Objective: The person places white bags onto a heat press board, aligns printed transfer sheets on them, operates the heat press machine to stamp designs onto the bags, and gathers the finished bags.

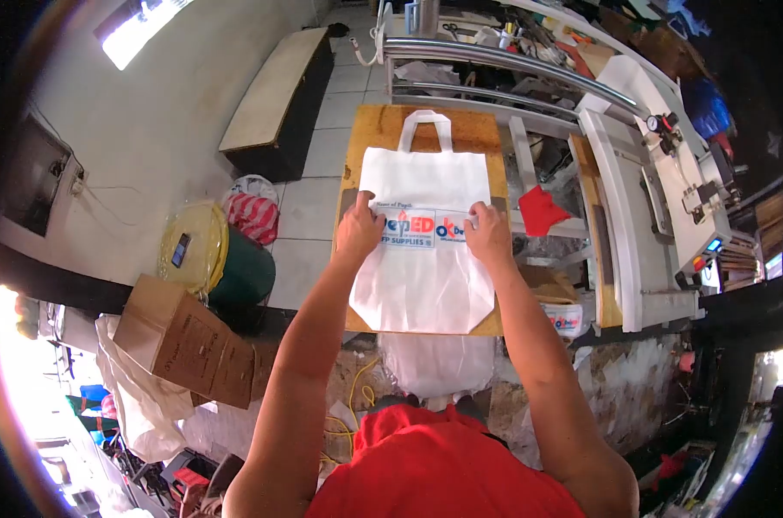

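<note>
A white tote bag [422, 289] lies flat on a wooden board [473, 129], its handle loop pointing away from me. Across the bag's middle is a thin transfer film [413, 240] with red and blue lettering. My left hand [359, 229] is closed with bent fingers at the film's left edge. At the right edge, my right hand [490, 231] pinches the film in the same way, covering part of the lettering. Both hands rest low over the bag.
A heat press machine [629, 207] with a pressure gauge stands on the right, with a red cloth piece [543, 211] beside the board. To the left are a green bin [243, 268] with a phone [181, 250] on its cover and a cardboard box [184, 341].
</note>
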A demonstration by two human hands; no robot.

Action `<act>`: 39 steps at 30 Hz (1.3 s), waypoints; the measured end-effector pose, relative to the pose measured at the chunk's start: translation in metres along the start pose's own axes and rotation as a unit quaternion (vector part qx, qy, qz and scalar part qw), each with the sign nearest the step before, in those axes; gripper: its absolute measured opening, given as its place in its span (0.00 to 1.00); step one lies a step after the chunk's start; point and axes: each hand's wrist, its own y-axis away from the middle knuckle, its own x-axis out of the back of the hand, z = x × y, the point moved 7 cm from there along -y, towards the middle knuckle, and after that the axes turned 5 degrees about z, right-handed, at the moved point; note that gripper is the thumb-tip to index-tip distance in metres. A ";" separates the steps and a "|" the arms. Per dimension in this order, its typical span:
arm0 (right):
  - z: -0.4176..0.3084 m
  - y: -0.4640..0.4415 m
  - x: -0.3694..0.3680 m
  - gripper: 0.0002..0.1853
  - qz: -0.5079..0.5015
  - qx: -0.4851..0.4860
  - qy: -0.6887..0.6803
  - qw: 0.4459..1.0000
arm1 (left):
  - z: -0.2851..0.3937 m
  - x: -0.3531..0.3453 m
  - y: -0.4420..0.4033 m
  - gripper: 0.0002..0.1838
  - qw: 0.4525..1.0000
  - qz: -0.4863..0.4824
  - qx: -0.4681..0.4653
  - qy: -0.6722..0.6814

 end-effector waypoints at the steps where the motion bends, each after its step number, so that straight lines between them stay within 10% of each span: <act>1: 0.001 0.002 -0.001 0.14 0.004 0.000 0.009 1.000 | 0.000 0.000 0.000 0.24 1.000 0.000 0.000 0.000; 16: -0.013 0.006 0.007 0.13 0.033 0.009 0.032 0.999 | 0.063 -0.003 0.034 0.14 0.950 0.019 -0.291 -0.116; 25: -0.081 0.021 -0.012 0.17 -0.043 0.143 -0.027 0.988 | 0.057 -0.019 0.038 0.16 0.946 0.012 -0.303 -0.114; 39: -0.066 0.019 -0.012 0.21 -0.065 0.097 -0.012 0.993 | 0.042 -0.024 0.041 0.16 0.957 0.000 -0.276 -0.093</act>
